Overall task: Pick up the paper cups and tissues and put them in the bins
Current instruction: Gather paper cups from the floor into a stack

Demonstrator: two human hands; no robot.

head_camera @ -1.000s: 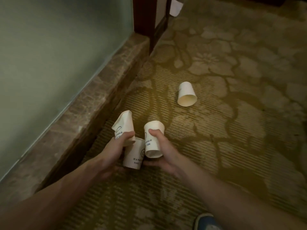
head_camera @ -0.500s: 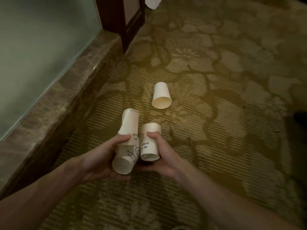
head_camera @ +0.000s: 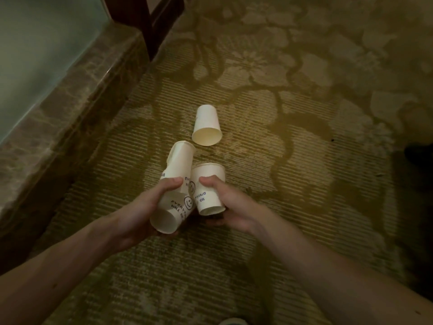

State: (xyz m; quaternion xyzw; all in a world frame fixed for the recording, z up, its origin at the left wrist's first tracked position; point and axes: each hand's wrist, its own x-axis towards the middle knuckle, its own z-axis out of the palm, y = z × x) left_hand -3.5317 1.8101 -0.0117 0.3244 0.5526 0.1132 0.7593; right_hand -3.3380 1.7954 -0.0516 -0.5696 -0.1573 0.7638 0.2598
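Three held, one to go: left grip (head_camera: 140, 208) curls round crumpled cup (head_camera: 180, 160) and second cup (head_camera: 169, 215), right grip (head_camera: 233, 205) round third cup (head_camera: 209, 184), last cup (head_camera: 207, 126) lying on carpet (head_camera: 304, 184), bins unseen.

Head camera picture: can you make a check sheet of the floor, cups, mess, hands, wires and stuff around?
Surface: patterned carpet.
Job's things: one loose cup lies sideways on the carpet; no tissues or bins seen.
Clutter: nothing seen.
Hands: left hand grips a crushed cup and a smiley cup; right hand grips a printed cup.
Cables: nothing seen.
Surroundings: marble ledge, frosted glass wall, dark wood frame.
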